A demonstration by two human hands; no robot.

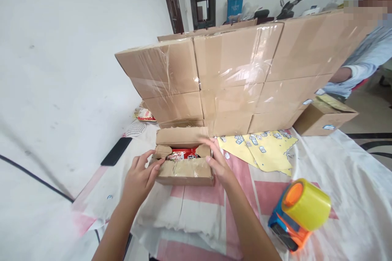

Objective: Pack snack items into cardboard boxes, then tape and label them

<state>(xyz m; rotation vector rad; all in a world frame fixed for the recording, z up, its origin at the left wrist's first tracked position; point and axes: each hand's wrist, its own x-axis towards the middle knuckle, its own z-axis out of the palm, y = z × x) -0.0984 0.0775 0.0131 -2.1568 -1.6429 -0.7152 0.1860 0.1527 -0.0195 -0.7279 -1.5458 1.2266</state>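
A small cardboard box (pixel 186 180) stands on the cloth-covered table in front of me, its long flaps raised. Inside it shows a red printed packet (pixel 190 153), partly covered by the flaps. My left hand (pixel 143 171) is at the box's left end, fingers apart, with fingertips at the side flap and near flap. At the right end, my right hand (pixel 219 165) has its fingers stretched out, the thumb by the right side flap and the upper fingers slightly blurred. Neither hand is wrapped round anything.
A tape dispenser with a yellow roll (pixel 315 208) lies at the right. Behind the box rises a wall of taped cartons (pixel 229 77). Yellow sticker sheets (pixel 263 155), a black phone (pixel 116 151) and another carton (pixel 324 118) lie around. A person's sleeve (pixel 364 65) shows at the far right.
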